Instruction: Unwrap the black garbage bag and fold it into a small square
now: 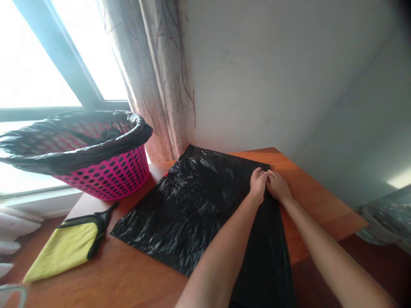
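1. Here we are at the wooden surface, and our black plastic bag lies spread flat across it, glossy and wrinkled.
2. Both of ours are at its far right corner! Our left hand is narrow, its fingers bent and pinching the film by the edge.
3. Right beside it, our right hand is narrow too, fingertips on that same corner, pinching the edge from the outer side.
4. Look at the layout: most of the bag stretches away to the left of our hands, while a smoother strip runs from beneath them towards us, out of the bottom of view.
5. Over on the left, the pink basket stands upright near the window, a black liner folded over its rim.
6. In front of the basket lies a yellow cloth with dark trim, just beside the bag's near left corner, well apart from our hands.
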Motion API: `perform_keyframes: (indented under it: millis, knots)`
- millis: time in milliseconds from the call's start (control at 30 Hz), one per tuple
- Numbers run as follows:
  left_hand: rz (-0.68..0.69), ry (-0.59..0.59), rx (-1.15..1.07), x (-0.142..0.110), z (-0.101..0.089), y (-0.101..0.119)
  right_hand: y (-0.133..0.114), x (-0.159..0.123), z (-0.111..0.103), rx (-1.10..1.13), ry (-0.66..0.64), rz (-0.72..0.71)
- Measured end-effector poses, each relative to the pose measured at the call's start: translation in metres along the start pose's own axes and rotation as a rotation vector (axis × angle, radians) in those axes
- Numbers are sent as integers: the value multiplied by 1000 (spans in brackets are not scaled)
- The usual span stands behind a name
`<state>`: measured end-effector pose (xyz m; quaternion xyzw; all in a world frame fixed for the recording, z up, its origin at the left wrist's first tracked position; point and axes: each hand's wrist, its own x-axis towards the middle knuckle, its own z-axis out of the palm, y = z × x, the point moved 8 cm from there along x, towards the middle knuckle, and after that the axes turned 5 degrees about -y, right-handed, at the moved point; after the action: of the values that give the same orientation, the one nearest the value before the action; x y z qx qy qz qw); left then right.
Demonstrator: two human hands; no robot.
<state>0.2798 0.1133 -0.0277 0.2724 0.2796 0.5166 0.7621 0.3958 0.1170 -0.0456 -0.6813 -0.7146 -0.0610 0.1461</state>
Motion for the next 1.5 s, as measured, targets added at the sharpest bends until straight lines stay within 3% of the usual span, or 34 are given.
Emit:
perform_keyframes:
  millis: [100, 167, 300, 433, 567, 633, 700, 833, 933, 1000, 1100, 1200, 1267, 1333, 1433, 1500]
  knots:
    - [-38, 29, -110, 5, -27, -5, 1, 2, -4, -36, 17, 45]
    - [-52, 34, -163, 6, -34, -8, -1, 0, -11, -38, 62, 61]
    - [-62, 36, -225, 6, -34, -13, -20, -25, -23, 28, 159, 26]
    - [-83, 47, -253, 4, -31, -15, -50, -57, -12, 51, 85, -70]
    - [-122, 44, -247, 7, -42, -1, -58, -68, -5, -14, 42, -38]
    - [-132, 37, -223, 13, -60, 21, -58, -67, -5, -11, 32, -32]
    - [-109, 51, -185, 22, -89, 57, -57, -66, -6, -2, 29, -27]
    - [-14, 104, -72, 32, -167, 156, -57, -66, -8, -22, 26, -14]
    - [58, 138, 38, 22, -220, 228, -60, -65, -9, -47, 16, -10]
    - [102, 135, 119, 12, -244, 265, -61, -65, -9, -45, 12, -9]
    - [138, 99, 252, 2, -259, 295, -61, -64, -10, -20, 17, -4]
    - [159, 61, 411, 0, -245, 296, -60, -63, -9, -5, 23, -8]
    - [156, 3, 539, -6, -218, 283, -60, -64, -9, -9, 29, -14]
    - [138, -107, 679, -26, -177, 257, -59, -64, -8, -18, 31, -16]
    - [127, -365, 883, -92, -110, 195, -57, -65, -5, -26, 23, -11]
    - [389, -718, 1370, -162, -60, 141, -55, -65, -4, -15, 20, -13]
